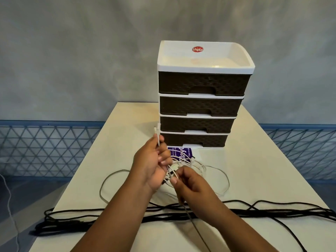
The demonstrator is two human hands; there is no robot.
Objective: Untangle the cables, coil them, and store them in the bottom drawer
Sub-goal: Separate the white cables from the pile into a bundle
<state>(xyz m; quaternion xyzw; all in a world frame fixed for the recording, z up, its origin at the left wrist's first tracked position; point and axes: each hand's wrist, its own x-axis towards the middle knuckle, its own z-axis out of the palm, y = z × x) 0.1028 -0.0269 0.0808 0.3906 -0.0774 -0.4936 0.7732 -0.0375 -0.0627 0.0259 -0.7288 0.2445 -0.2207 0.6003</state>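
I see the left hand gripping a bunch of white cables, connector ends poking above the fist, presumably to anchor the tangle. The right hand pinches one strand just beside it, likely teasing it free. Bottom drawer, beyond both hands, is closed; black cable lies nearer me.

dark brown woven-pattern drawers in white frame; white cables; black cable; purple card.
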